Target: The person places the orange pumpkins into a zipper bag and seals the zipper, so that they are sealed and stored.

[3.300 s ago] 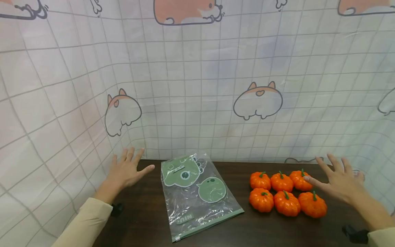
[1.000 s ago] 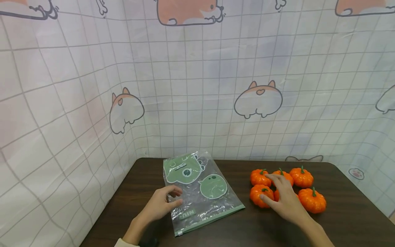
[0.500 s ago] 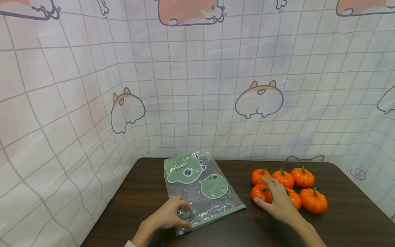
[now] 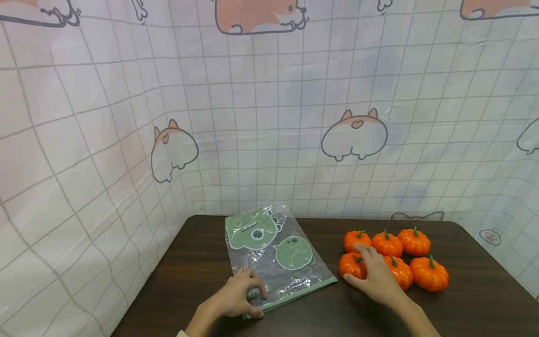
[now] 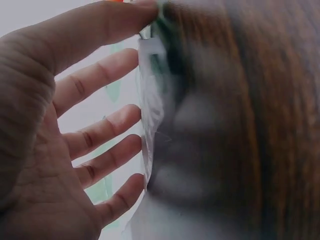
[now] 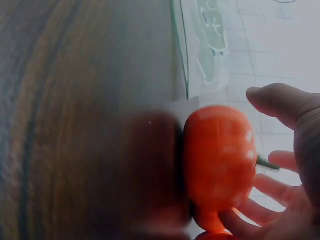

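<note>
A clear zip bag with green cartoon prints lies flat on the dark table, its green zip edge toward me. My left hand rests on the bag's near left corner, fingers spread. In the left wrist view, the fingertips touch the plastic and the thumb is at the green edge. Over the front-left orange pumpkin is my right hand. The right wrist view shows its fingers against that pumpkin, while the thumb stands apart from it.
Several more small orange pumpkins with green stems, such as the front-right one, sit in two rows around the right hand. Brown wood table surrounds the bag. A white gridded cloth with dog drawings hangs behind and at the sides.
Both hands have come inward from the table's sides, the left onto the bag's corner, the right onto the front-left pumpkin. That pumpkin has shifted slightly left, away from its neighbour.
</note>
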Demonstrator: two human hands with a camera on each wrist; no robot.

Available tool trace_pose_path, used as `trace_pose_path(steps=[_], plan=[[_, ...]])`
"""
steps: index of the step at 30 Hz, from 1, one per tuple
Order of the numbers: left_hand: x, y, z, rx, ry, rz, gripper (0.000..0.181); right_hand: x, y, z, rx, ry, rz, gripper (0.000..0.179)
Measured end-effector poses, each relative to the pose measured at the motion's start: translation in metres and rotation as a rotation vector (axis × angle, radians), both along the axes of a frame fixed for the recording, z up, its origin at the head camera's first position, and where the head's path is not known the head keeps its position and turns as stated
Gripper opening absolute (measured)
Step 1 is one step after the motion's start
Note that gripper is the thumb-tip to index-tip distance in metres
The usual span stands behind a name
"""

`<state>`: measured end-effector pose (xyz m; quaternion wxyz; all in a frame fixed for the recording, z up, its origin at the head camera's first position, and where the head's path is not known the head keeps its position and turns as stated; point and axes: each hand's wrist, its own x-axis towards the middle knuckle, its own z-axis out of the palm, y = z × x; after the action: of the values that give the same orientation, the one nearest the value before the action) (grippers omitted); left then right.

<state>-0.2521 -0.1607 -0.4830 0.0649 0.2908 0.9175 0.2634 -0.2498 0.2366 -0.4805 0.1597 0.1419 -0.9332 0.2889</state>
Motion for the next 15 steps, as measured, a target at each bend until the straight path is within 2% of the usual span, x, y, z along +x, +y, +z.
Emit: trace_pose_path(steps=[7, 11, 15], plan=[[0.0009, 0.002, -0.0055, 0.062, 0.039, 0.018, 0.013, -0.0015, -0.0005, -0.0077, -0.027, -0.082, 0.037, 0.072], [-0.0002, 0.0056, -0.0057, 0.04, 0.078, 0.035, 0.01, -0.0046, 0.0009, -0.0097, -0.033, -0.105, 0.045, 0.072], [-0.003, 0.0096, -0.004, -0.017, 0.152, 0.035, 0.009, -0.0082, 0.0012, -0.0097, -0.04, -0.128, 0.06, 0.073]])
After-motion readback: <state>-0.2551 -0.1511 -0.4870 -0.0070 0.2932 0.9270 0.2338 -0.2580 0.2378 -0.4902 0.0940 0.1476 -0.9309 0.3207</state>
